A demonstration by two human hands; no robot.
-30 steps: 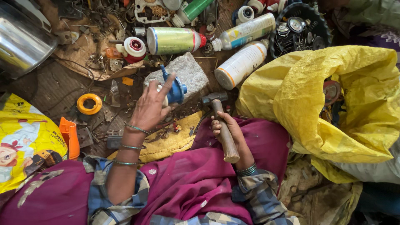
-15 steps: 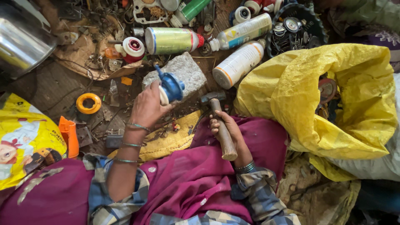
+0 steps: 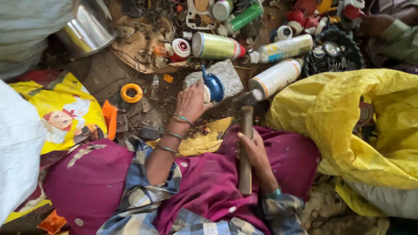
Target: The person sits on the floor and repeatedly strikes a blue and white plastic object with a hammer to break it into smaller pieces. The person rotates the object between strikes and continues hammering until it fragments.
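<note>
On top of the grey stone block (image 3: 226, 78) sits a small blue-and-white part (image 3: 213, 88), and the left hand (image 3: 190, 102) pinches it there between thumb and fingers, apparently to keep it steady on a hard surface. Just beside the block, on its near right corner, hangs the metal head of a hammer (image 3: 246, 143); the right hand (image 3: 257, 153) is wrapped tight around the wooden handle partway down, the head poised close to the held part and blurred, so I cannot tell whether it touches the block. Beyond the block lie spray cans on their sides, a green-yellow one (image 3: 215, 45) and two white ones (image 3: 278, 75), with a red-and-white cap (image 3: 180, 48) near them. Left of the block, on the dirty floor, rests an orange ring (image 3: 131, 92), and farther left a yellow printed bag (image 3: 61, 111). Right of the block a big yellow sack (image 3: 361, 126) bulges open. Nearer than the block, magenta cloth (image 3: 209, 182) covers the person's lap.
</note>
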